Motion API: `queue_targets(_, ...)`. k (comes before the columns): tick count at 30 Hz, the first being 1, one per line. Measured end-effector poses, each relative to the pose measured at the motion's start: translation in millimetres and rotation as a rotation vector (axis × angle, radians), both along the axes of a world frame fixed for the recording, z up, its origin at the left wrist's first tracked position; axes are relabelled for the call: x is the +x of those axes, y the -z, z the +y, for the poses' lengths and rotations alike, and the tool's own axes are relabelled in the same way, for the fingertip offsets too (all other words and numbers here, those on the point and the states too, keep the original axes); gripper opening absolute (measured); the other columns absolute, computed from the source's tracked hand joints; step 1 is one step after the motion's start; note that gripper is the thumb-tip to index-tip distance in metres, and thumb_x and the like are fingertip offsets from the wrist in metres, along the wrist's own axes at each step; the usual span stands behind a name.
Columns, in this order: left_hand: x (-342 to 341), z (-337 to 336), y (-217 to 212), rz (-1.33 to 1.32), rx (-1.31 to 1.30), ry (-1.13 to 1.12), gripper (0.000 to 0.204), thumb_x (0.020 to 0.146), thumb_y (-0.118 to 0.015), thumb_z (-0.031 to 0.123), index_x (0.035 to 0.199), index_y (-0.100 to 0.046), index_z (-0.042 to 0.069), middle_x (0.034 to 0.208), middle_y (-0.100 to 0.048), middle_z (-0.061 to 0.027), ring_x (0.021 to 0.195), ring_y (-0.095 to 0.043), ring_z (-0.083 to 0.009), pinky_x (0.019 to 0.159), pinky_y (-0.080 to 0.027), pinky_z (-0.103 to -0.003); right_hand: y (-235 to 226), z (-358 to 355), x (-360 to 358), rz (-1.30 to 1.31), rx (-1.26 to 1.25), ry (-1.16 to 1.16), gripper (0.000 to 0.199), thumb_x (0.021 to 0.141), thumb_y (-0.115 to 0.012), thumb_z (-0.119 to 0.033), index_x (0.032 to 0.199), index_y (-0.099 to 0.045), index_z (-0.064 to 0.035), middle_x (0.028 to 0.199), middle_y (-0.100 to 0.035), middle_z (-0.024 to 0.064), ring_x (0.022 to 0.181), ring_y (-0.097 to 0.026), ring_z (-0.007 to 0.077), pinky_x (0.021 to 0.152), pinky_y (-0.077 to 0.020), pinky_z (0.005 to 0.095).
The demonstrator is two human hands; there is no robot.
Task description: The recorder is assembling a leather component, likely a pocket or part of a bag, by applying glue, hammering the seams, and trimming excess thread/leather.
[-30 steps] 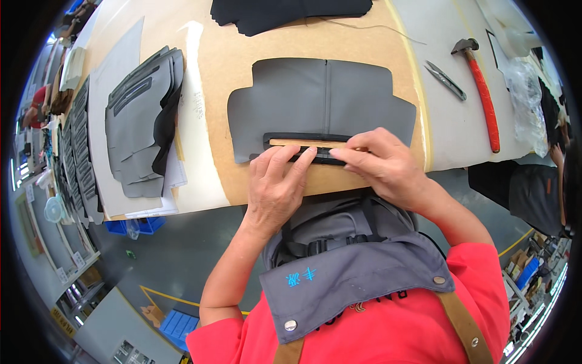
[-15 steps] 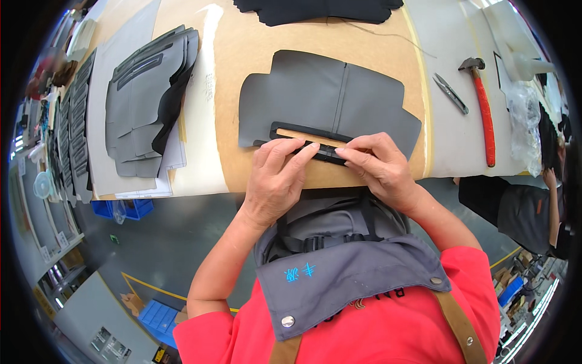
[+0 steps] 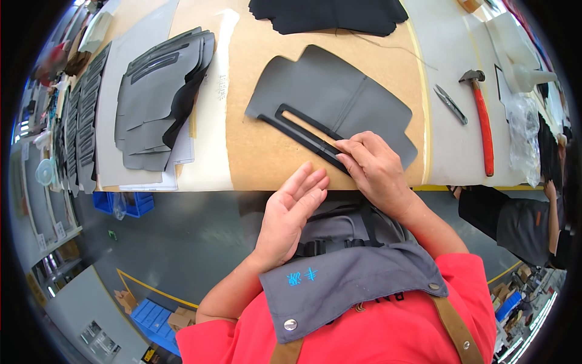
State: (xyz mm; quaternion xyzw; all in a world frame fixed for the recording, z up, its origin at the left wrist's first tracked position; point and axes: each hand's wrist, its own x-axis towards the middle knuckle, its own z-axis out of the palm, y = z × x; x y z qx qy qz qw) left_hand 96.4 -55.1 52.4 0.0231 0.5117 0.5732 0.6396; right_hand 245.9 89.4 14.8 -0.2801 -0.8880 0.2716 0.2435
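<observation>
- A workshop with a grey floor lies below a tan-topped desk [image 3: 254, 151]; a white sheet covers the desk's right part, and blue crates stand on the floor lower left.
- On the tan board lies a flat grey panel of leather-like material with a long narrow slot [image 3: 339, 100], its slotted edge toward the person.
- What has changed: the left hand [image 3: 291, 212] has come off the panel. It now hangs open, fingers spread and palm showing, just off the desk's near edge, holding nothing.
- The right hand [image 3: 376, 167] stays on the panel, fingertips pinching and pressing a thin black strip [image 3: 303, 134] that runs along the slot.
- A second ago and half a second ago both hands pressed side by side on the slot, with a pale tan strip showing between the fingers; that strip is not seen now.
- The panel also appears turned, its slot now slanting from upper left to lower right; part of that may be the head's own turn.
- My reading: the two-handed pressing looks finished, with only the right end in hand.
- Around: a stack of similar grey cut panels [image 3: 157, 97] at left, black pieces [image 3: 327, 15] at the far edge, a red-handled hammer [image 3: 482, 121] and small metal snips [image 3: 450, 104] at right.
</observation>
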Motion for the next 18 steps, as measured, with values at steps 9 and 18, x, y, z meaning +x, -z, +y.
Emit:
queue_targets(9,-25.7,26.4,16.6,0.138,0.048,0.07,0.065,0.104,-0.064,0.01,0.159,-0.033,-0.008,0.148,-0.055,-0.0162,0.132,-0.059,-0.0202,0.113,-0.049,-0.034,-1.3,-17.0,-12.4,0.05,-0.179,-0.063,0.028,0.094,-0.07,-0.004,0.121,-0.069,0.0016,0.1,-0.064,0.0131,0.09,-0.067,0.0315,0.077,-0.0554,0.0411)
queue_targets(18,-43.9,55.7,17.2,0.316,-0.054,0.169,0.043,0.102,-0.07,0.015,0.139,-0.059,-0.004,0.116,-0.073,-0.0069,0.104,-0.071,-0.0127,0.087,-0.061,-0.028,1.7,-16.5,-9.6,0.039,-0.122,-0.154,0.038,0.092,-0.07,0.0,0.13,-0.066,0.0034,0.106,-0.063,0.0138,0.095,-0.065,0.0311,0.079,-0.0553,0.0403)
